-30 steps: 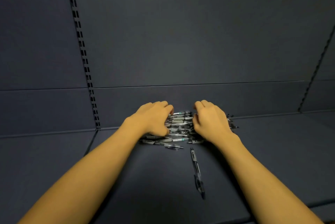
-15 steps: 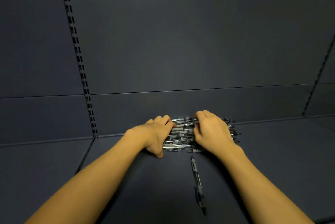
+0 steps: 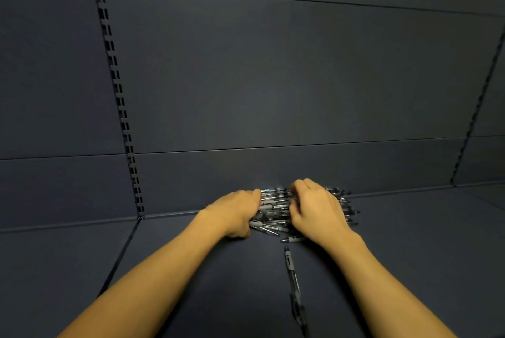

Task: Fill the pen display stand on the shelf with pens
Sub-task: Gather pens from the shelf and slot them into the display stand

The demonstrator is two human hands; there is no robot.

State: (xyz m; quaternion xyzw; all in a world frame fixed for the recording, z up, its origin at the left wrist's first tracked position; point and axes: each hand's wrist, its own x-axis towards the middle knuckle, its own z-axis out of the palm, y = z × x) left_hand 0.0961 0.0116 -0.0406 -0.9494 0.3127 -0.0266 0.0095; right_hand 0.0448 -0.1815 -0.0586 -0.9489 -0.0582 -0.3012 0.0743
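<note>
- Dark grey shelf (image 3: 410, 242) and back panel (image 3: 273, 77) are seen, with a slotted upright (image 3: 120, 97) at the left.
- A pile of pens (image 3: 276, 207) is heaped at the far edge of the shelf, against the back panel.
- The pile's left side is gripped by the left hand (image 3: 235, 212), fingers curled into the pens.
- The pile's right side is gripped by the right hand (image 3: 317, 209), fingers likewise curled.
- A single pen (image 3: 293, 280) is left lying apart, nearer, pointing near to far.

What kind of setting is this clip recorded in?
Most likely a shop aisle: dark shelf, panelled back wall with slotted uprights, and a pile of pens that the left hand and right hand gather.
</note>
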